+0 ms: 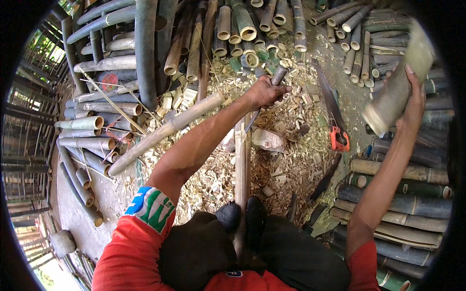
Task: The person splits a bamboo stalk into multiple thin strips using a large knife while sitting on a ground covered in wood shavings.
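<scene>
My left hand (270, 92) is closed around the handle of a chisel (280, 75), whose narrow blade slants down toward an upright-looking pale split wooden or bamboo piece (241, 160). Whether the blade touches it I cannot tell. Off to the far right, my right hand (412, 99) grips a thick bamboo section (388, 104), raised and tilted, its lower end pale and worn. Motion blurs its upper part. My dark shoes (256, 218) stand beside the lower part of the pale piece.
Wood chips (286, 179) cover the ground. A handsaw (335, 111) with an orange handle lies right of centre, near a dark knife-like blade (326, 178). Stacked bamboo poles (403, 199) line the right side; more bamboo (97, 122) is piled left. A long pole (165, 133) lies diagonally.
</scene>
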